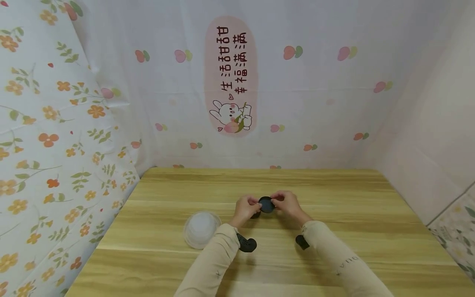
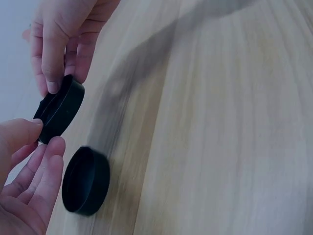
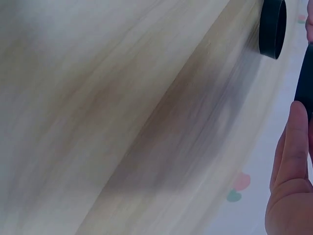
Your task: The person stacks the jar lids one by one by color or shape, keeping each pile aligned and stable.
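Both hands hold one shallow black round cap (image 1: 266, 204) between them, above the wooden table. My left hand (image 1: 245, 210) pinches one edge with thumb and fingers. Across from it, my right hand (image 1: 288, 203) pinches the opposite edge. In the left wrist view the held cap (image 2: 62, 110) is tilted, its rim partly covered by fingertips. A second black round cap (image 2: 87, 181) rests on the table just below, its hollow side showing. From the head view this second cap (image 1: 255, 215) is mostly hidden by the left hand.
Left of the left forearm, a translucent whitish round container (image 1: 202, 229) stands on the wooden table (image 1: 352, 198). Black camera mounts sit at the left wrist (image 1: 246, 243) and right wrist (image 1: 302, 242). Patterned cloth (image 1: 315, 103) hangs behind the table and along its sides.
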Available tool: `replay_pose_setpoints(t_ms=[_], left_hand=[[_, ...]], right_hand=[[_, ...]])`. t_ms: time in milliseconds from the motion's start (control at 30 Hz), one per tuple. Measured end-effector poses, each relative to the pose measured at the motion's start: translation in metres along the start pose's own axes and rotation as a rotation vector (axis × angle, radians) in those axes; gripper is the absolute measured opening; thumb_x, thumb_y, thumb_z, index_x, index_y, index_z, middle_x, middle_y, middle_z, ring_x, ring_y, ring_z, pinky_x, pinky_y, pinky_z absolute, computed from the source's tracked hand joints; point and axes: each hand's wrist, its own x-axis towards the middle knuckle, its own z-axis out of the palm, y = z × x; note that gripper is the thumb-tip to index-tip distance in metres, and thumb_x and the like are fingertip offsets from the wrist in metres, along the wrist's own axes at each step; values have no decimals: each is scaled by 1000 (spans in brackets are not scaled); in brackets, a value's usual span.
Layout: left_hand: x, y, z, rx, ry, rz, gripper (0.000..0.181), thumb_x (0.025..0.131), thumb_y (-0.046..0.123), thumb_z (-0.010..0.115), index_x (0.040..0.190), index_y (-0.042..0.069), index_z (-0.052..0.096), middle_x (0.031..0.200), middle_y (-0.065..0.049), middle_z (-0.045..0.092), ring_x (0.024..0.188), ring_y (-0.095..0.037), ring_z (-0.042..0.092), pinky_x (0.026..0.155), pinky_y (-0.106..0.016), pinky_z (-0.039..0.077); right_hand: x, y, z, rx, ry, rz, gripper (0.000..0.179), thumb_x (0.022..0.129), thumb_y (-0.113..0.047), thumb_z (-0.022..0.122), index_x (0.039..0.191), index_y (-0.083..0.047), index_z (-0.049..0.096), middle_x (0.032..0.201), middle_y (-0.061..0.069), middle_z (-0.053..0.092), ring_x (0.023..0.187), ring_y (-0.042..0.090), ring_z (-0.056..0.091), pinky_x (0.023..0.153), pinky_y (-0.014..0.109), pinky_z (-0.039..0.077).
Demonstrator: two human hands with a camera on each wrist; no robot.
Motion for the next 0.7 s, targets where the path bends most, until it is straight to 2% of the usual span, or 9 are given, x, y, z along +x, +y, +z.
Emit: replay_pose_setpoints(t_ms=[133, 200, 300, 333, 367, 433, 533, 567, 700], left_hand=[[5, -6, -7, 15, 23, 3, 15, 77, 2, 65, 89, -7, 61, 73, -15, 61, 63, -25, 63, 52, -24, 49], [12, -17, -7, 31, 38, 14, 15, 77, 3, 66, 89, -5, 62, 75, -15, 62, 63, -24, 63, 54, -28, 50], [35, -63, -2, 35, 49, 116, 15, 78, 15, 67, 85, 2, 64, 69, -8, 62, 57, -15, 62, 49, -24, 48], [39, -70, -2, 48, 52, 130, 16, 78, 17, 68, 84, 3, 65, 68, -6, 62, 55, -13, 61, 48, -24, 48], [43, -77, 0, 43, 53, 108, 17, 78, 17, 68, 85, 3, 65, 69, -7, 63, 55, -14, 62, 49, -25, 48], [43, -79, -1, 38, 62, 98, 17, 78, 17, 68, 84, 1, 66, 68, -7, 63, 54, -14, 61, 46, -24, 47], [20, -40, -13, 53, 83, -4, 16, 78, 6, 65, 88, -6, 65, 73, -15, 64, 61, -22, 63, 51, -26, 49], [12, -27, -16, 56, 95, -5, 16, 78, 2, 63, 89, -9, 64, 74, -17, 64, 62, -24, 63, 52, -25, 49], [-2, -11, -24, 61, 106, -21, 15, 79, -2, 61, 89, -12, 64, 75, -19, 64, 63, -24, 63, 51, -19, 46]], right_hand=[[5, -2, 9, 11, 10, -1, 11, 79, 6, 59, 89, 10, 63, 82, 19, 62, 72, 25, 60, 59, 31, 52], [7, -4, 13, 10, 13, -10, 11, 79, 7, 59, 89, 11, 63, 81, 20, 62, 70, 25, 61, 58, 32, 52], [9, -5, 18, 12, 16, -16, 11, 79, 7, 59, 89, 11, 63, 81, 21, 62, 69, 25, 61, 58, 32, 52], [9, -6, 20, 7, 17, -21, 12, 79, 7, 59, 89, 12, 62, 80, 21, 62, 69, 24, 61, 57, 32, 52], [10, -6, 21, 10, 19, -17, 12, 79, 7, 59, 89, 11, 63, 80, 20, 62, 68, 24, 61, 56, 31, 52], [11, -6, 25, 24, 18, -5, 11, 79, 7, 59, 88, 11, 63, 80, 20, 62, 67, 24, 61, 56, 30, 52], [11, -5, 29, 27, 14, 7, 11, 79, 7, 60, 88, 10, 63, 79, 18, 62, 66, 24, 61, 55, 29, 51], [11, -6, 30, 30, 12, 13, 11, 79, 6, 60, 88, 10, 64, 79, 17, 62, 66, 24, 61, 56, 29, 51], [10, -7, 35, 15, 7, 23, 10, 79, 6, 60, 88, 8, 64, 79, 16, 63, 66, 23, 61, 57, 29, 51]])
